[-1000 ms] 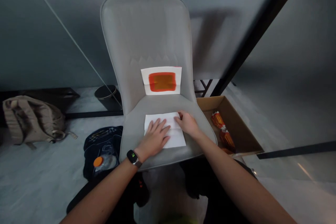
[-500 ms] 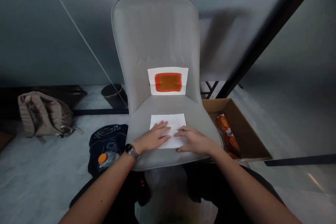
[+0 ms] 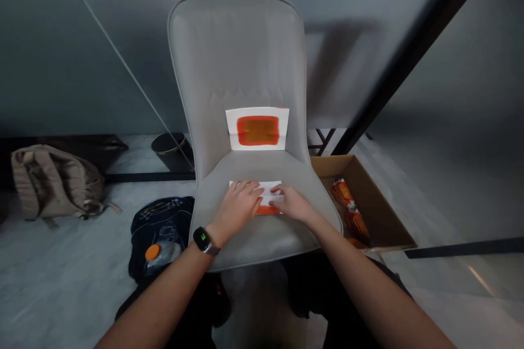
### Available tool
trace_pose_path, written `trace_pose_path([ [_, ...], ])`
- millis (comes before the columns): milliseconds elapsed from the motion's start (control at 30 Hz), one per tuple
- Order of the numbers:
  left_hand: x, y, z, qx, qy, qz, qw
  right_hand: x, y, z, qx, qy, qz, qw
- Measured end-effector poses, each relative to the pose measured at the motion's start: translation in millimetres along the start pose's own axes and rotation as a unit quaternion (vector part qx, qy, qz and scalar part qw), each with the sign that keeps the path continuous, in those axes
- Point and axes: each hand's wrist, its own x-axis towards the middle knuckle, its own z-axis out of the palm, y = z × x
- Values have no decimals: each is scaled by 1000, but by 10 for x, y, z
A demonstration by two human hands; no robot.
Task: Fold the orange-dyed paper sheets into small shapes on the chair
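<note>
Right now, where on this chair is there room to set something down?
Bare grey seat cushion shows behind the folded white paper, below the orange-painted sheet, and on the right toward the cardboard box. Crowded: the paper, under your left hand and right hand.

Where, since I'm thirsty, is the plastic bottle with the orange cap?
In the head view, the plastic bottle lies on the dark patterned bag on the floor, left of the grey chair seat and near the wrist of the person's left hand.

Paper [image 3: 270,194] on chair seat [image 3: 262,240]; second sheet [image 3: 257,128] on chair back [image 3: 233,49]. Box [image 3: 376,202] right of chair, packets [image 3: 347,207] inside. Bag [image 3: 161,218] left, bottle [image 3: 161,255] on it; backpack [image 3: 53,182] farther left; bin [image 3: 170,151] behind.
</note>
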Motion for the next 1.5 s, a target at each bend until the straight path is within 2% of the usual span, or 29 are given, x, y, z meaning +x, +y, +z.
trace_pose_path([
  [67, -122, 60, 141, 16, -21, 6, 1000, -17, 2, 39, -44, 16, -22, 999],
  [167, -321, 66, 367, 14, -81, -20, 996, -73, -5, 75, -124, 61, -39, 990],
  [300, -462, 2, 533, -7, -126, -30, 992, -218, -72, 87, -223, 110, -92, 964],
  [400, -494, -12, 578, -18, -116, -30, 993, -359, -107, 94, -238, 81, -173, 952],
  [500, -523, 1, 610, -21, -101, -36, 994, -461, -49, 96, -227, 13, -208, 951],
  [633, -553, -1, 621, -23, -86, -33, 995, -499, 94, 75, -224, -47, -194, 954],
  [833, -534, -75, 572, -24, -77, -27, 996, -519, 143, 93, -238, -76, -164, 954],
  [1033, -500, -76, 572, -22, -67, -36, 997, -533, 150, 126, -238, -76, -166, 954],
  [1200, -507, 171, 545, 0, -31, -65, 997, -485, 149, 31, -225, -62, -178, 956],
  [1333, -557, 339, 510, -12, -62, -53, 997, -402, 202, -128, -175, -53, -195, 964],
  [1500, -590, 307, 520, -28, -65, -68, 995, -339, 274, -249, -122, -41, -185, 974],
])
